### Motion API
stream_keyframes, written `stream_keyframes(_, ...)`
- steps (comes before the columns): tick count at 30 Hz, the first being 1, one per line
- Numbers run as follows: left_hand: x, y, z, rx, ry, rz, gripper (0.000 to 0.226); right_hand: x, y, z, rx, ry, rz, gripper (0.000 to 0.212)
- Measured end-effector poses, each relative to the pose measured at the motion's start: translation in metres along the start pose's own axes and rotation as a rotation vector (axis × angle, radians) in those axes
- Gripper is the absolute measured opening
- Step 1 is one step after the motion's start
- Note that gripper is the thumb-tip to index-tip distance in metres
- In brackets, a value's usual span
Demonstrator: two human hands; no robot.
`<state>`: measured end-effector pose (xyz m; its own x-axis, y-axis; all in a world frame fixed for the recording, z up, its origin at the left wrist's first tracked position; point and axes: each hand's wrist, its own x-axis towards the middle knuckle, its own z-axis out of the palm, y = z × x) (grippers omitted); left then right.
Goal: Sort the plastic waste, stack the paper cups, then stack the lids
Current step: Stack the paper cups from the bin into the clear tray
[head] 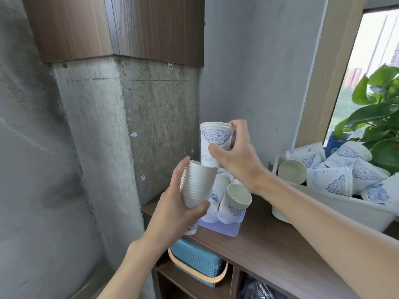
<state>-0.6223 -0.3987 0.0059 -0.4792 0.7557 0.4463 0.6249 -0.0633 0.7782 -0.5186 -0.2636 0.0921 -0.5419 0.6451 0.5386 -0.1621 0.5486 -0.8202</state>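
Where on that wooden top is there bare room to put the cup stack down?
Bare wood top lies between the lavender tray and the white bin, running to the front edge. Tray and bin are both crowded with loose cups. The left hand grips the cup stack by the tray.

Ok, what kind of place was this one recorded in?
Most likely an office pantry or break corner. A wood-look counter holds a white bin heaped with paper cups, the walls are bare concrete, and a leafy plant stands by a window showing tall buildings outside.
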Motion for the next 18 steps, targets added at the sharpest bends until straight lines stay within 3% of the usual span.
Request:
stream_keyframes(6, -0.024, 0.019, 0.010, -0.015, -0.016, 0.038, 0.101, -0.030, -0.018, -0.014, -0.027, -0.013, 0.024, 0.038)
stream_keyframes(10, -0.034, 0.032, 0.017, -0.106, -0.011, 0.069, 0.101, -0.048, -0.022, -0.023, -0.076, -0.167, 0.063, 0.040)
stream_keyframes(13, -0.036, 0.038, 0.019, -0.118, 0.015, 0.093, 0.103, -0.058, -0.028, -0.032, -0.105, -0.234, 0.111, 0.029)
stream_keyframes(18, -0.039, 0.044, 0.022, -0.104, 0.003, 0.068, 0.112, -0.070, -0.030, -0.038, -0.195, -0.223, 0.102, 0.039)
